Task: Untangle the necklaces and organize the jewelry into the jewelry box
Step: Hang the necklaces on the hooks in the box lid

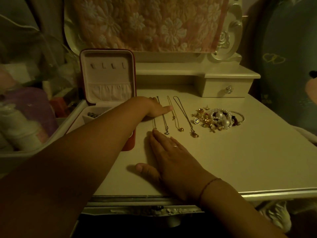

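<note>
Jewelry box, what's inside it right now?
The open jewelry box shows four hooks and a pocket in its lid, plus some small dark pieces in one compartment. The left forearm covers the rest.

Jewelry box [106, 74]: red outside, with a pale pinkish-cream lining.
Tabletop [240, 152]: plain cream.
Second necklace [164, 121]: silvery grey chain and pendant.
Heart-pendant necklace [181, 129]: gold.
Rightmost necklace [185, 117]: dull gold chain with a gold pendant.
Jewelry pile [217, 119]: gold pieces, white pearls and dark red beads.
Round pin [196, 121]: dark face with a yellowish mark and a pale rim.
Ring [175, 146]: pale metal.
Wrist thread [209, 183]: reddish.
Hanging cloth [151, 23]: peach-pink, patterned all over with white daisy-like flowers, and a darker pink band at its right edge.
Small drawer [216, 90]: cream, with a glassy knob.
Mirror frame [231, 40]: cream, carved with roses.
Fabric at right [283, 40]: dull blue-grey with linked yellow heart outlines.
</note>
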Demonstrator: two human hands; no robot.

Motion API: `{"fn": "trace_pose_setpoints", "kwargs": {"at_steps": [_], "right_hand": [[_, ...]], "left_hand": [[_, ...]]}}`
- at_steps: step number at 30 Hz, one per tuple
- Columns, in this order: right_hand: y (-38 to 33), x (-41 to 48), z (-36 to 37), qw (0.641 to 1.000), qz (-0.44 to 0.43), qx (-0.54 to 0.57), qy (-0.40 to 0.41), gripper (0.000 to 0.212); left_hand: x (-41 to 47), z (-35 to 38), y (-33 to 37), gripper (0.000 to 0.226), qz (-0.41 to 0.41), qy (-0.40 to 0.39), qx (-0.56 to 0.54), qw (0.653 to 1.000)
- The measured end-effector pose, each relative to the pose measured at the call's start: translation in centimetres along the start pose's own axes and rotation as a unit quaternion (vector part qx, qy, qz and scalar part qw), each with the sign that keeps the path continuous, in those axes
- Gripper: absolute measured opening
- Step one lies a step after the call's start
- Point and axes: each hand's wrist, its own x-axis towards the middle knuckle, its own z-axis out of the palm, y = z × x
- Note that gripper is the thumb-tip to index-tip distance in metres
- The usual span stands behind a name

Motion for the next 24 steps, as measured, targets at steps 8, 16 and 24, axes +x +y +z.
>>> {"fn": "trace_pose_setpoints", "kwargs": {"at_steps": [8, 16, 24], "right_hand": [[-0.7, 1.1, 0.2, 1.000, 0.021, -0.002, 0.001, 0.105], [-0.5, 1.2, 0.3, 1.000, 0.022, 0.004, 0.000, 0.102], [-0.4, 1.2, 0.4, 1.000, 0.021, -0.005, 0.003, 0.101]], "left_hand": [[2.3, 0.7, -0.5, 0.101, -0.003, 0.002, -0.006, 1.000], [2.8, 0.7, -0.8, 0.100, 0.012, 0.009, 0.008, 1.000], [3.3, 0.7, -0.8, 0.103, 0.014, 0.000, 0.016, 1.000]]}}
